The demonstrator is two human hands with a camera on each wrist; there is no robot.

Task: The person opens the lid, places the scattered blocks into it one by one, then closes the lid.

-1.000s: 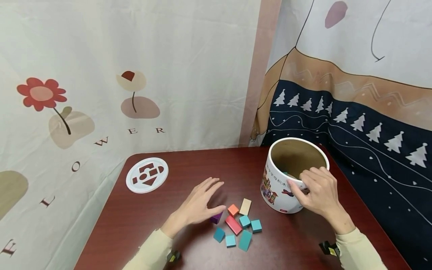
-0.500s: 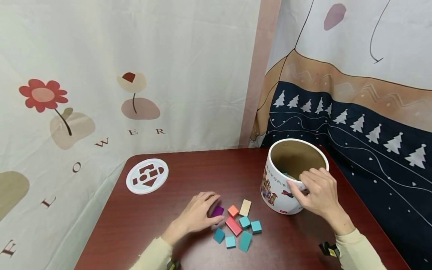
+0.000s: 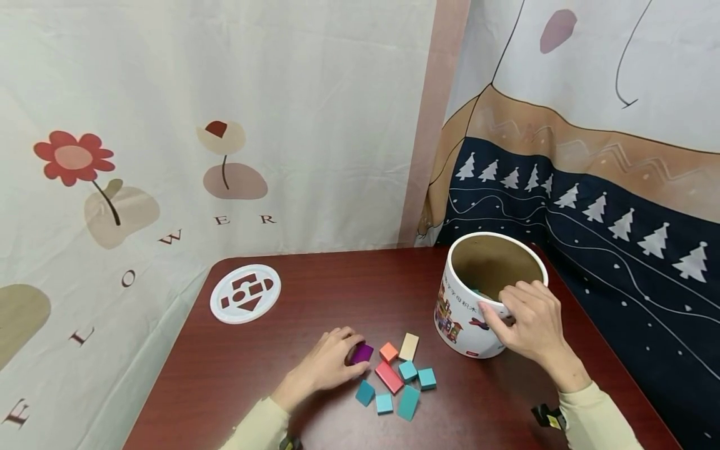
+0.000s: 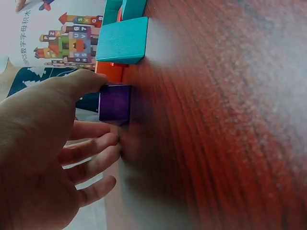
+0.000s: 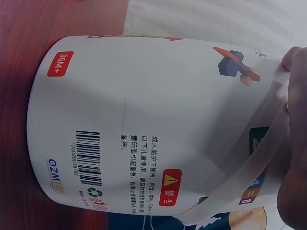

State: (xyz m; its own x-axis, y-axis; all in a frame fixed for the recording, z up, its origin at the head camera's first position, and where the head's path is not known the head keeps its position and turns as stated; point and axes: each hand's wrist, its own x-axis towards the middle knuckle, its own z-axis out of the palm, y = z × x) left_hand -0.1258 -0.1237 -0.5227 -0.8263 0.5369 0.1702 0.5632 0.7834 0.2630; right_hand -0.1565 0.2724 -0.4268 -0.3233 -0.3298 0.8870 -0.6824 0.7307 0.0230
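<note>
Left hand (image 3: 326,367): thumb and fingers astride purple cube (image 3: 362,354), pinch unclear | cube on wood-grain table (image 3: 320,287) beside orange block (image 3: 388,352), red cuboid (image 3: 389,377), teal blocks (image 3: 409,402) | right hand (image 3: 531,317) pinches cylindrical white bucket's (image 3: 469,334) rim | cutout disc (image 3: 224,287) back left

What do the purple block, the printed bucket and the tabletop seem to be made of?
Purple block: probably painted wood, satin finish, given its even colour and crisp edges; plastic is possible. 
Printed bucket: perhaps coated cardboard, smooth, with a white printed outside and a brownish inside; could be plastic. 
Tabletop: wood or imitation laminate, polished, from its reddish grain and pale reflections.
</note>
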